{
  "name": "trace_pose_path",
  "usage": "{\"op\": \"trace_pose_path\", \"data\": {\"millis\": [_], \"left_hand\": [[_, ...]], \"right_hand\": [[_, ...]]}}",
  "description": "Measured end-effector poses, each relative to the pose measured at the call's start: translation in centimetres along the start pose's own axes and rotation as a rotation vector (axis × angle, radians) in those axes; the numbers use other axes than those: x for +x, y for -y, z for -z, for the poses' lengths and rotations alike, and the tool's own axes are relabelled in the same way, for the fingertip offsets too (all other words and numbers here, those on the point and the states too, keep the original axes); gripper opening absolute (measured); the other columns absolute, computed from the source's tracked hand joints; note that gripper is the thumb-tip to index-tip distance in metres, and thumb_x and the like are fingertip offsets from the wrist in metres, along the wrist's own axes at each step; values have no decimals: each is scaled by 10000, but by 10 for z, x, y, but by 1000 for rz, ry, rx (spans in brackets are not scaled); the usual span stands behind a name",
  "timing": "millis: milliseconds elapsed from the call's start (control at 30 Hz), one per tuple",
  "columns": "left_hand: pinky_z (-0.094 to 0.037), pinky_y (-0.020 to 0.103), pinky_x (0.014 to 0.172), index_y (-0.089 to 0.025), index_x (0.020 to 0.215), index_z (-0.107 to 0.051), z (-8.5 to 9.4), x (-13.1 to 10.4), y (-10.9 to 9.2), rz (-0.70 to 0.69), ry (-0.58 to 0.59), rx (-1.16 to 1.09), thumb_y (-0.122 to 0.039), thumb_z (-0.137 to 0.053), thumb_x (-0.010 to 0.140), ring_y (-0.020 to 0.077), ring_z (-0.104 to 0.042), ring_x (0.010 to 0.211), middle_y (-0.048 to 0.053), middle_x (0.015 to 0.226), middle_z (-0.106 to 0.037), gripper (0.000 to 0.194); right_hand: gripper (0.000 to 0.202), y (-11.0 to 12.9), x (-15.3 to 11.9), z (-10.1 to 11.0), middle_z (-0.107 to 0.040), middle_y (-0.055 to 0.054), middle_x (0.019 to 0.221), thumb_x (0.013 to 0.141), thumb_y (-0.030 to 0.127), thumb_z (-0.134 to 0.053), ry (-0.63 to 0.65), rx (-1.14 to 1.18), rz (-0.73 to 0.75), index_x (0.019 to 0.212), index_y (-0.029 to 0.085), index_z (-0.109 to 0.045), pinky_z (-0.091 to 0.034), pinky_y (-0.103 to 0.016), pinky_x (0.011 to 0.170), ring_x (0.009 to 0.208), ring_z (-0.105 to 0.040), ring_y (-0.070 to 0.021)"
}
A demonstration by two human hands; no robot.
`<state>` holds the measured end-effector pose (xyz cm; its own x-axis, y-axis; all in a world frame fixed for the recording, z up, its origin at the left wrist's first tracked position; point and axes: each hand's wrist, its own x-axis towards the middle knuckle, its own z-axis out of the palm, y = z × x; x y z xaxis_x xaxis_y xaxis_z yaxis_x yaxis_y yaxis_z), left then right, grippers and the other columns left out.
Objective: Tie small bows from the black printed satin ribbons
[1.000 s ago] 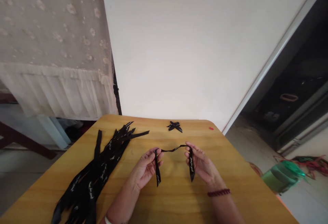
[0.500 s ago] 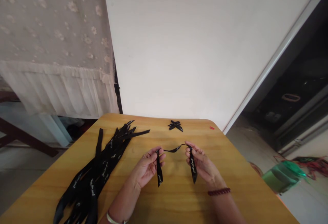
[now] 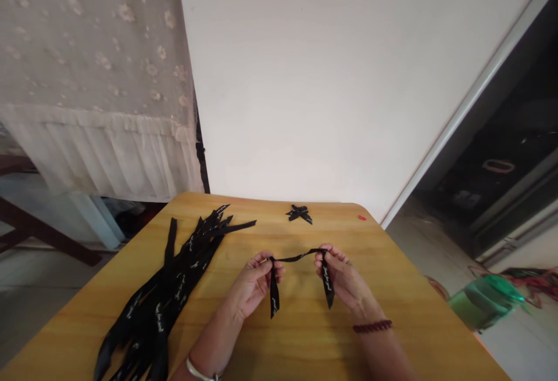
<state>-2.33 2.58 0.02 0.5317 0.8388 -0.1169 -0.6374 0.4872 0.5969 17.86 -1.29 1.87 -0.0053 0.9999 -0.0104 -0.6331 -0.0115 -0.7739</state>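
A black ribbon [image 3: 300, 257] with white lettering is stretched between my two hands above the table. My left hand [image 3: 256, 282] pinches it near one end, and a short tail hangs below the fingers. Near the other end, my right hand [image 3: 341, 273] grips it between thumb and fingers, with a wider lettered tail hanging down. The span between the hands is slightly twisted. Left of my hands lies a pile of black lettered ribbons [image 3: 174, 288]. A tied black ribbon bow [image 3: 299, 213] rests near the table's far edge.
The wooden table [image 3: 418, 311] stands against a white panel [image 3: 296, 79]. A small red piece [image 3: 362, 218] lies near its far right corner. On the floor at right is a green translucent container [image 3: 486, 301]. A lace curtain [image 3: 100, 79] hangs at the left.
The left hand has shifted slightly right, and the right hand has moved only a little. The ribbon's middle span is narrower and more twisted. Both hands still hold it.
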Motion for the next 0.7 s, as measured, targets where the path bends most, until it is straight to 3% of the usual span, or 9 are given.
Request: {"op": "trace_pose_path", "data": {"millis": [133,267,467,567,700], "left_hand": [[-428,203,572,-141,719,-588,-1,5,2,-66,-57,56,-96,-621,630,99,-568,611,6,637,-614,105],[-395,136,492,-125,690,-601,1,10,4,-118,-125,76,-71,-644,587,38,-527,555,11,817,-628,124],[-235,94,278,-154,693,-564,3,11,3,-59,-103,-54,-88,-628,607,-31,-340,319,2,822,-636,126],[-305,94,285,-160,694,-552,3,11,3,-58,-166,-116,-69,-620,611,1,-424,347,-16,713,-629,141],[-449,137,368,-141,696,-560,2,12,4,-42,-260,-187,-23,-549,668,73,-567,476,5,643,-623,122]], "right_hand": [[104,-3,2,-1,-633,7,682,638,187,-673,-42,-23,47,718,193,-606,-417,-179,554,639,-560,-97],[111,-9,4,-1,-640,18,811,622,147,-677,-121,-34,84,698,194,-611,-391,-133,517,689,-537,-74],[118,-18,5,-8,-652,29,753,584,115,-691,-165,41,128,642,169,-603,-337,-85,408,476,-451,-8],[112,-22,6,-12,-660,20,735,588,127,-687,-167,109,110,621,163,-586,-336,-84,376,392,-402,11],[123,-27,8,-12,-673,-9,740,588,135,-691,-162,157,58,622,167,-576,-372,-91,366,439,-509,-24]]}}
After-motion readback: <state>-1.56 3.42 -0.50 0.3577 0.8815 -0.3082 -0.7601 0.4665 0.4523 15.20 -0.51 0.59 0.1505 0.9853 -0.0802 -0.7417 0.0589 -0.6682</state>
